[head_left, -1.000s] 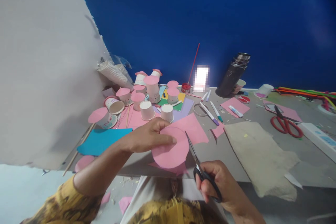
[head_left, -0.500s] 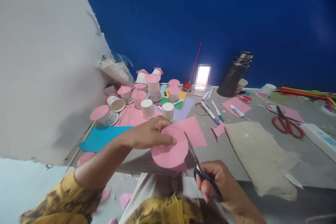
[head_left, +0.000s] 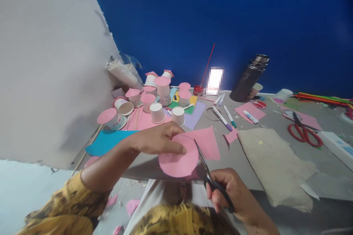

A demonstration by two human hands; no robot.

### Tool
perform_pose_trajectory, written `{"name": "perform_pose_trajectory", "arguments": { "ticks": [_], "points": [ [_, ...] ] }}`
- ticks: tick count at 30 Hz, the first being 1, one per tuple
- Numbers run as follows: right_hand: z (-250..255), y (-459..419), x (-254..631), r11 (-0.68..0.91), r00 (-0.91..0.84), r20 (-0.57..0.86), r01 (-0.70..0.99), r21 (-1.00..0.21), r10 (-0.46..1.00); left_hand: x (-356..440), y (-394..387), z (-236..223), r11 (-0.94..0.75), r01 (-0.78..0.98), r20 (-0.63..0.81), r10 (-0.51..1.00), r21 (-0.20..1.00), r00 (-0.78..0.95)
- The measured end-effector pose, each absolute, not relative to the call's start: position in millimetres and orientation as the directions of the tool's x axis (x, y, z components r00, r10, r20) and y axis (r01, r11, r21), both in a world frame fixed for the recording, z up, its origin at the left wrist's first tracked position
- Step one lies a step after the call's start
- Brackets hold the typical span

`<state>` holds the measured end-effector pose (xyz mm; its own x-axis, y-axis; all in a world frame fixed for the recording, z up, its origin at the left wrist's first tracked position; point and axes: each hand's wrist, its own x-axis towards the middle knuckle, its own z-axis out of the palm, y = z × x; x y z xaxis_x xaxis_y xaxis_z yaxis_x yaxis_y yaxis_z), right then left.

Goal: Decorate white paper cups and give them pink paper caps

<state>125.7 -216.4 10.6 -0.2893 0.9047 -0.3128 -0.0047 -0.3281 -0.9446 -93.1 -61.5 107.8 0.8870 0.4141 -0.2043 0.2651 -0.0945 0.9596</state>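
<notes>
My left hand (head_left: 162,139) pinches a sheet of pink paper (head_left: 178,163), thumb on top and fingers mostly hidden behind. The near part of the sheet has a rounded, cut edge; a straight-cornered part extends to the upper right, and a strip hangs below. In my right hand (head_left: 227,191) are black-handled scissors (head_left: 203,159), with the fingers through the loops. Their blades point up and away, nearly closed, along the right edge of the rounded part. Just beyond my left hand stand two upturned white paper cups (head_left: 157,113).
Several paper cups topped with pink discs (head_left: 163,90) crowd the left back. Red-handled scissors (head_left: 305,134), a dark flask (head_left: 248,79), markers (head_left: 222,118) and a beige cloth-like sheet (head_left: 271,161) lie or stand to the right. Blue paper (head_left: 110,141) is beside my left forearm.
The pink paper's far corner has swung slightly right and down as the scissors stay at its edge. The whole background has shifted a little to the right with the camera.
</notes>
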Motion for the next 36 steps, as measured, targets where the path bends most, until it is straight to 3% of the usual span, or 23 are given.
{"name": "perform_pose_trajectory", "arguments": {
  "ticks": [26, 29, 36],
  "points": [
    [4, -220, 129, -0.397, -0.311, -0.365, -0.043, -0.917, 0.878, -94, -49, 107, -0.117, 0.302, -0.265, 0.256, 0.946, 0.930],
    [3, -220, 130, -0.372, -0.309, -0.341, -0.043, -0.927, 0.888, -100, -51, 103, -0.075, 0.284, -0.250, 0.304, 0.956, 0.920],
    [3, -219, 130, -0.334, -0.321, -0.308, -0.029, -0.942, 0.896, -110, -62, 85, 0.103, 0.179, -0.205, 0.594, 0.978, 0.778]
  ]
}}
